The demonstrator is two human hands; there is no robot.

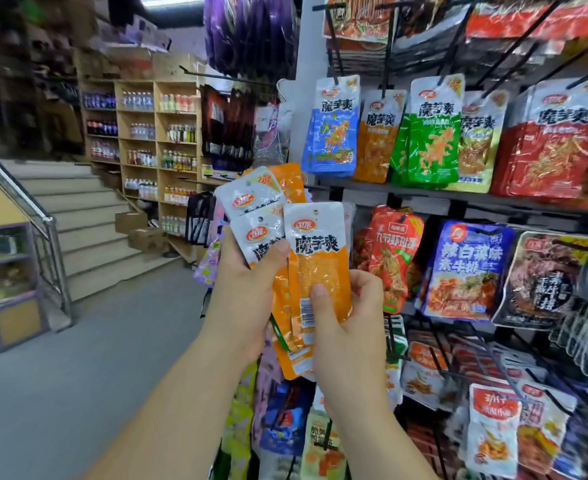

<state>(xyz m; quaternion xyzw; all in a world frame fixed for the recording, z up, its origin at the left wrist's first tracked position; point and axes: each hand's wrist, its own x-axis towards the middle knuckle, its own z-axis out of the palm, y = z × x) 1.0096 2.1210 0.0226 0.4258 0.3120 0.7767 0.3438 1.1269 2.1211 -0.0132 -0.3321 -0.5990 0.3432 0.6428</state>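
I stand in a shop aisle with both hands raised in front of a snack rack. My left hand [247,289] grips a fanned stack of orange-and-white snack packets [261,223], thumb pressed across their fronts. My right hand [351,323] pinches the frontmost orange packet [320,258] near its lower end, thumb on its face and fingers behind. That packet stands upright and overlaps the stack.
The wire rack on the right carries hanging packets on hooks: blue [334,133], green [431,140], red [555,147] and a blue-purple one [465,271]. Wooden shelves of bottles [147,143] stand at the back. Steps [88,223] with a metal handrail [18,195] rise on the left, with grey floor in front.
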